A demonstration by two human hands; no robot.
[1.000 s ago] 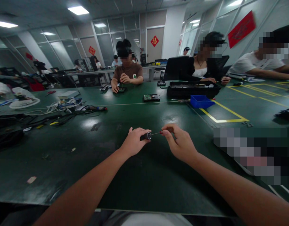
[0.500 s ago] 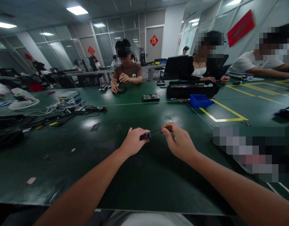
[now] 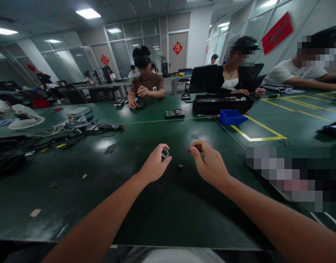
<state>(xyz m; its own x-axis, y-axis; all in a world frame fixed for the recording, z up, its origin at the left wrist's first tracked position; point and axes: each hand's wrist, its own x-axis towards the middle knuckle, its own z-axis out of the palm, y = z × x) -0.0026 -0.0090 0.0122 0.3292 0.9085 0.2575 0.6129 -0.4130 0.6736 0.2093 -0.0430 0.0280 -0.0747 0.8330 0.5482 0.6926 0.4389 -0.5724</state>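
My left hand (image 3: 156, 164) is closed round a dark cylindrical part (image 3: 165, 153), its round open end with a pale rim facing me. Most of the cylinder is hidden by my fingers. In my right hand (image 3: 208, 160) is a screwdriver (image 3: 184, 152), gripped by its reddish-brown handle, its thin shaft pointing left. The tip is apart from the cylinder. A small dark piece (image 3: 180, 166) lies on the green table between and just below my hands.
Beyond my hands are a circuit board unit (image 3: 174, 114), a blue bin (image 3: 232, 117) and a long black casing (image 3: 223, 104). Cables and tools (image 3: 85, 126) clutter the left. A person (image 3: 146, 86) works opposite; others sit at the right.
The small dark piece has come out of the cylinder's end onto the table. My left hand has turned the open end up towards me, and the screwdriver is now clear of it.
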